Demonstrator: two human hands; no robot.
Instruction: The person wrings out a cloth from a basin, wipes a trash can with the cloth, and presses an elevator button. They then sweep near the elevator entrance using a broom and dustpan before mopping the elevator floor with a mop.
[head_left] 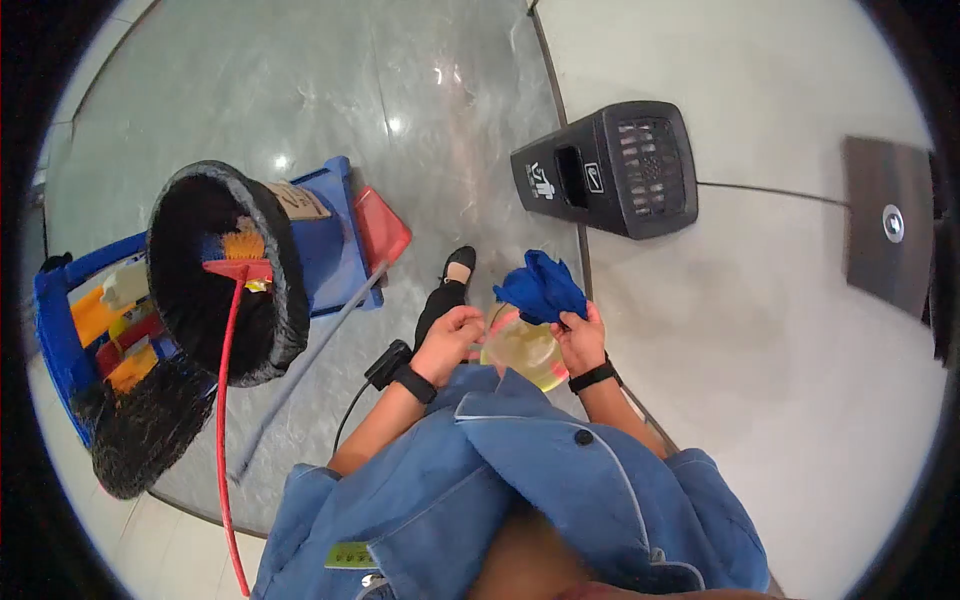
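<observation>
My right hand [582,342] grips a bunched blue cloth [541,287] between thumb and fingers. The cloth hangs above a round, see-through basin [550,372] with pink and yellowish parts, in front of my body. My left hand [452,338] is at the basin's left side, its fingers curled together. Whatever may be in those fingers is too small to make out. Each wrist wears a black band.
To the left stands a blue cleaning cart [335,245] with a black-lined bin [165,260], a red-handled brush [228,420] and a grey pole [300,375]. A red dustpan [380,228] lies beside it. Ahead right is a black litter bin [610,172] against a pale wall.
</observation>
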